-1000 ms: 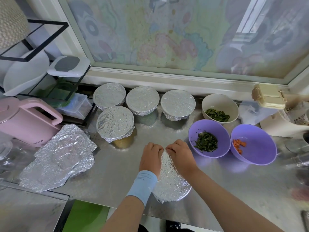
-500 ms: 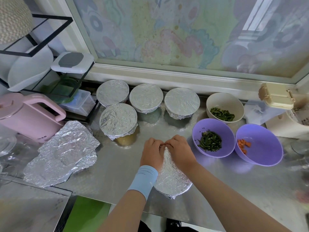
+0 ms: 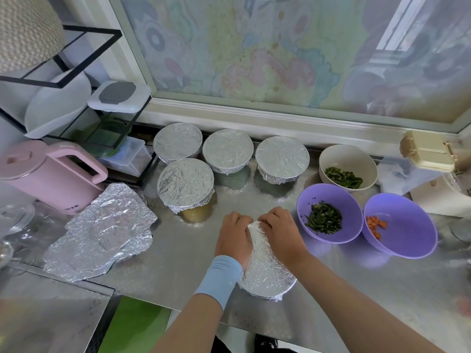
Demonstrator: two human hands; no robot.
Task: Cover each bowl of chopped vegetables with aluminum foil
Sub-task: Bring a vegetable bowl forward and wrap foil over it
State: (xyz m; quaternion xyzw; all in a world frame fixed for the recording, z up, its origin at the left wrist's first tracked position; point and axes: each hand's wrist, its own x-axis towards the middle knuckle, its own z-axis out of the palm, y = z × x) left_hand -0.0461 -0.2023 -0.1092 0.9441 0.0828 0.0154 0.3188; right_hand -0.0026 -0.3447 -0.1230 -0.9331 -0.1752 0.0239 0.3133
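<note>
A foil-covered bowl [image 3: 267,273] stands near the front edge of the steel counter [image 3: 178,263]. My left hand [image 3: 233,238] and my right hand [image 3: 280,233] lie on its far side, fingers curled down over the foil at the far rim. Several other bowls behind are wrapped in foil [image 3: 185,183]. Three bowls are open: a cream bowl [image 3: 348,165] with green pieces, a purple bowl [image 3: 329,212] with chopped greens, and a purple bowl [image 3: 400,225] with carrot cubes. Loose foil sheets [image 3: 102,228] lie crumpled at the left.
A pink kettle [image 3: 51,174] stands at the far left beside a black wire rack [image 3: 76,98] with containers. A beige lidded box [image 3: 428,151] and a white appliance sit at the right. A window sill runs behind the bowls. Glassware is at the left edge.
Both hands have stayed on the bowl's far rim, pressing the foil there. The camera has shifted slightly; the bowl has not moved.
</note>
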